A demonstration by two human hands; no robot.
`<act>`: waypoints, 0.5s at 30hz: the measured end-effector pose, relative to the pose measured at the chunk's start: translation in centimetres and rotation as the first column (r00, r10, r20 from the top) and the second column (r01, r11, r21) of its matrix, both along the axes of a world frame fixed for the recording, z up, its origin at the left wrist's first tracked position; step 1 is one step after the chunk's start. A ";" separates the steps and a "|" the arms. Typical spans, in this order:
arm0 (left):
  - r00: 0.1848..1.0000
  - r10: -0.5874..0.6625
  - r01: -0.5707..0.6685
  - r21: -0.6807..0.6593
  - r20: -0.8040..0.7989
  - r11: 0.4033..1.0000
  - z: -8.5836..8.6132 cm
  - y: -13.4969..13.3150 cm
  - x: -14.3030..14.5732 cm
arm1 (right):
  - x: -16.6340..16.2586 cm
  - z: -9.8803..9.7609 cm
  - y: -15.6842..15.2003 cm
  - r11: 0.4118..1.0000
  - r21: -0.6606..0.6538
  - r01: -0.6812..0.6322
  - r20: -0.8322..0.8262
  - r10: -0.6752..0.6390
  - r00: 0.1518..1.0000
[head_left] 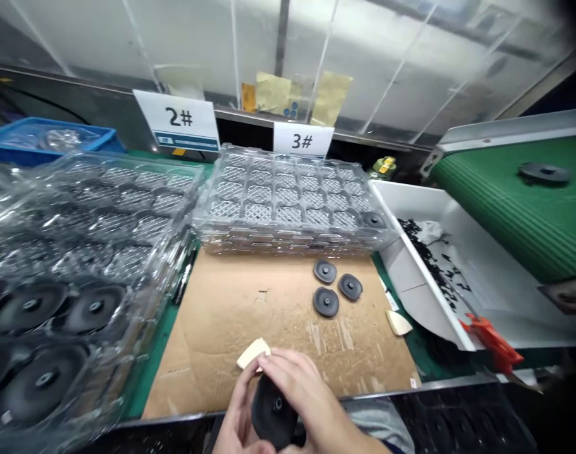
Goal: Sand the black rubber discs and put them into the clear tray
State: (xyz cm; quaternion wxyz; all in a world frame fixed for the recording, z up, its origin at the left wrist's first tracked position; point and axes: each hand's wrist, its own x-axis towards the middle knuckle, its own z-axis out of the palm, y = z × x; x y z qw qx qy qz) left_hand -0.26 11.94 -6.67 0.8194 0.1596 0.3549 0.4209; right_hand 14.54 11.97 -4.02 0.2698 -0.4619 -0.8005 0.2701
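At the bottom centre both my hands close round one black round disc (272, 411) with a small hub in its middle. My left hand (238, 416) cups the disc from the left and below. My right hand (300, 394) lies over its top and right, fingertips pinching a small cream-coloured wedge (253, 352) against the disc's upper edge. The hands hover over the near edge of a scratched cardboard sheet (231, 315). Three more black discs (336, 287) lie together on the cardboard farther out.
A stack of clear blister trays (288, 198) stands behind the cardboard, one disc in its right corner. Trays holding discs (56, 296) pile up at left. A white bin (462, 265) with black scraps, red cutters (493, 340) and a green conveyor (515, 195) sit right.
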 end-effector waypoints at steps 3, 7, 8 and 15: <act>0.992 0.121 -0.118 -0.086 0.037 0.989 0.1 0.1 -1.8 | 0.0 1.4 1.4 0.993 -0.107 -0.056 0.059 0.063 0.996; 0.957 0.266 -0.252 -0.127 0.113 0.959 0.7 0.7 -3.8 | 0.1 -0.4 3.1 0.925 -0.228 0.303 0.186 -0.264 0.946; 0.949 0.292 -0.276 -0.136 0.118 0.952 1.0 0.8 -4.2 | -0.1 -1.4 3.3 0.912 -0.234 0.337 0.201 -0.294 0.934; 0.938 0.344 -0.338 -0.112 0.037 0.934 2.7 0.4 -5.3 | -2.1 -4.6 1.1 0.945 -0.214 0.247 0.079 -0.235 0.969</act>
